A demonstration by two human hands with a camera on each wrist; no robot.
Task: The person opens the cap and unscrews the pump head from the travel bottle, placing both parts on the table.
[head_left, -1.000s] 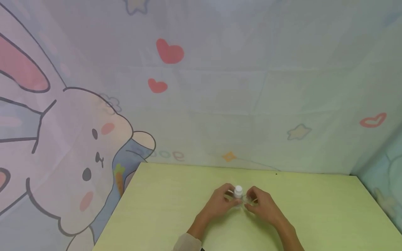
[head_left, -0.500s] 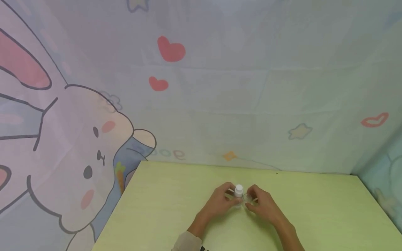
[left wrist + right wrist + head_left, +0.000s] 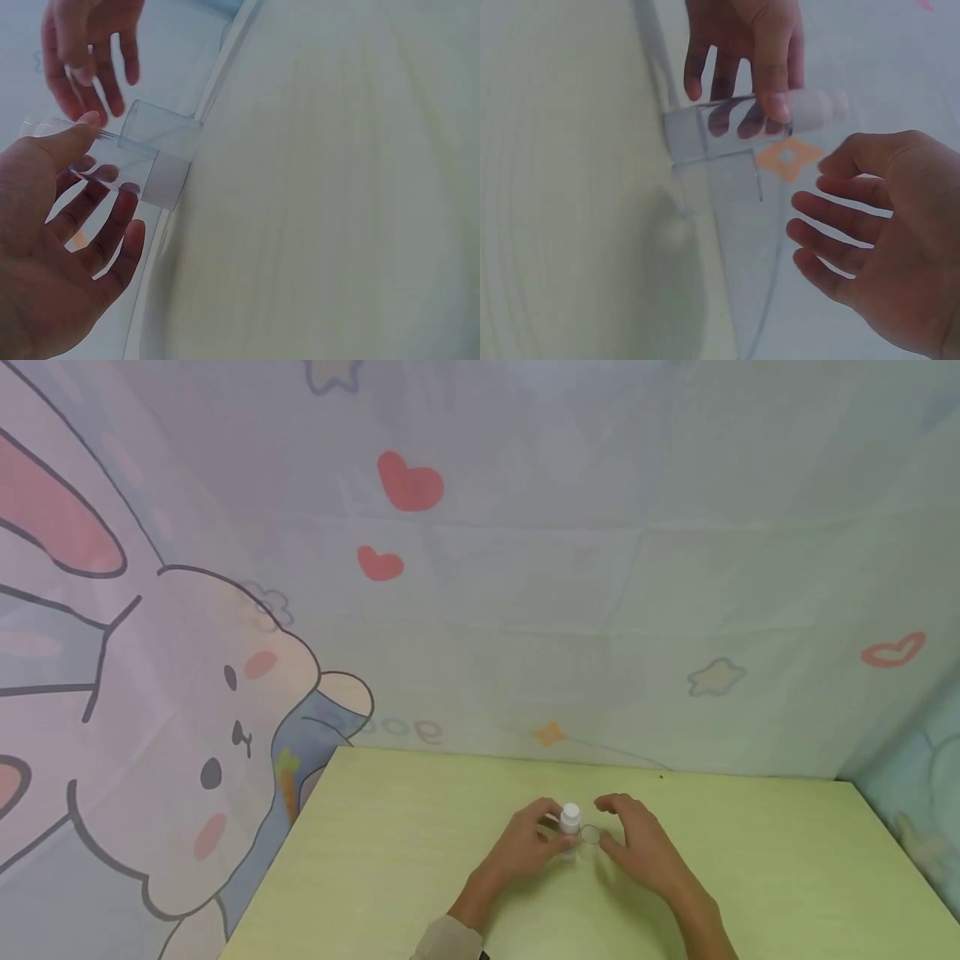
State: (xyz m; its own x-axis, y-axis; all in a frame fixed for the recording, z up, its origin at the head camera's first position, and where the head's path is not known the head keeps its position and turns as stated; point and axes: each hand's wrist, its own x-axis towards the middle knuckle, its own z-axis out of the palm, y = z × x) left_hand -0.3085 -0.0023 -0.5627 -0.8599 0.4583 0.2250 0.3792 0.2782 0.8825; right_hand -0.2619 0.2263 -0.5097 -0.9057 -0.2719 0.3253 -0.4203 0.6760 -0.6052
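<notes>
In the head view my left hand (image 3: 521,843) grips a small bottle with a white top (image 3: 570,817). The left wrist view shows the bottle's see-through body (image 3: 112,161) pinched between thumb and fingers, with a white band at its base. Right beside it stands a clear, open-topped cup (image 3: 590,836), its wall (image 3: 727,184) next to the bottle in the right wrist view. Whether the two touch I cannot tell. My right hand (image 3: 647,847) is just right of the cup, fingers spread and relaxed, holding nothing.
Bottle and cup are on a pale yellow-green table (image 3: 420,802). Behind it hangs a printed cloth (image 3: 525,568) with hearts, stars and a large rabbit. A small dark speck (image 3: 661,776) lies near the table's back edge.
My right hand's fingers, earlier closed in around the cup, have spread and drawn back to the right. The cup stays beside the bottle. My left hand keeps its grip.
</notes>
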